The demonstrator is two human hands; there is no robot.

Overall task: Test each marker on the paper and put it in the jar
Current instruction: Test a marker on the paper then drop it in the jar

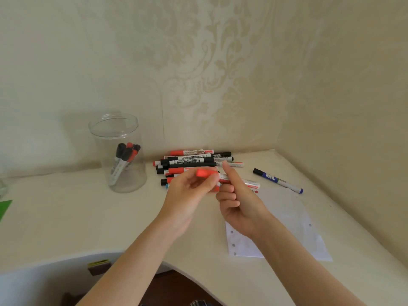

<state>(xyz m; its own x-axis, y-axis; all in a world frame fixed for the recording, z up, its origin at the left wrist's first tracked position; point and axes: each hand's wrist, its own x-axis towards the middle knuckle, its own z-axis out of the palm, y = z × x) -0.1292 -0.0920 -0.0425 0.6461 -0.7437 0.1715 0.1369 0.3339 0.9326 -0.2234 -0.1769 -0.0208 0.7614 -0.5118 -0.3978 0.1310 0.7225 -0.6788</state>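
Observation:
My right hand (pixel 239 202) grips a red marker (pixel 250 183) by its white barrel, thumb raised. My left hand (pixel 189 193) pinches that marker's red cap (pixel 206 173) at the marker's left end; I cannot tell whether cap and barrel are joined. Both hands hover just in front of a pile of red and black markers (pixel 189 162) by the wall. A clear jar (pixel 120 151) stands upright at the left with several markers inside. A white paper sheet (pixel 287 217) lies under and to the right of my right hand.
A blue marker (pixel 278 180) lies alone right of the pile, near the corner of the walls. A green sheet corner (pixel 4 208) shows at the left edge. The cream desk (pixel 66 217) curves inward at its front edge.

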